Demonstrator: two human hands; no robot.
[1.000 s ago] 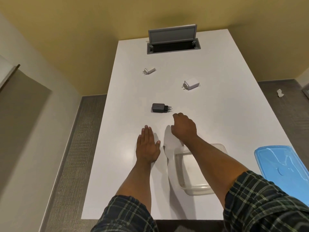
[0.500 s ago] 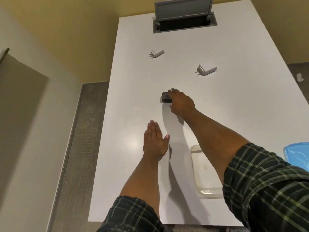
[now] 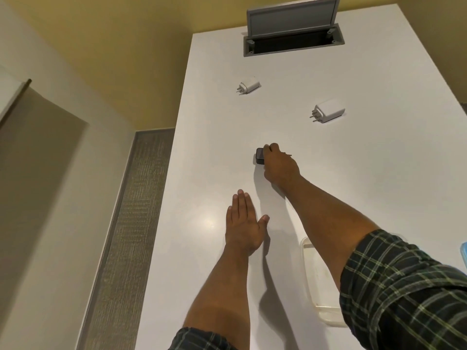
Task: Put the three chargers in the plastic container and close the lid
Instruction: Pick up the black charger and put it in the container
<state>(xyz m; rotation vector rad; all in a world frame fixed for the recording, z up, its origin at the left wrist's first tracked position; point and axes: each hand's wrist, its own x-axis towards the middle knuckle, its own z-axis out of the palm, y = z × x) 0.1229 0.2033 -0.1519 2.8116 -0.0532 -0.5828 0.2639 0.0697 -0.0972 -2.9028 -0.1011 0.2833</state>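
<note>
outstretched, right hand [image 3: 279, 165] grips the black charger [image 3: 259, 156]; left hand [image 3: 243, 227] lies flat, open

- The white table [image 3: 328, 185] has a smooth top with a soft sheen; a round glare spot shows near the left hand [image 3: 243, 229].
- The black charger [image 3: 259, 156] under the right hand [image 3: 279, 166] looks like plastic, its end face glossy.
- The two white chargers [image 3: 250, 84] [image 3: 329, 111] have smooth, matt plastic bodies and dull metal-looking prongs.
- The plastic container [image 3: 313, 294] is clear and smooth, slightly cloudy.
- The blue lid [image 3: 463, 253] at the right edge looks like translucent plastic.
- The grey hatch [image 3: 290, 17] and its frame have a matt finish.
- The plaid sleeves [image 3: 409, 294] are woven cloth.
- The floor strip [image 3: 136, 223] looks rough and textured, like carpet.
</note>
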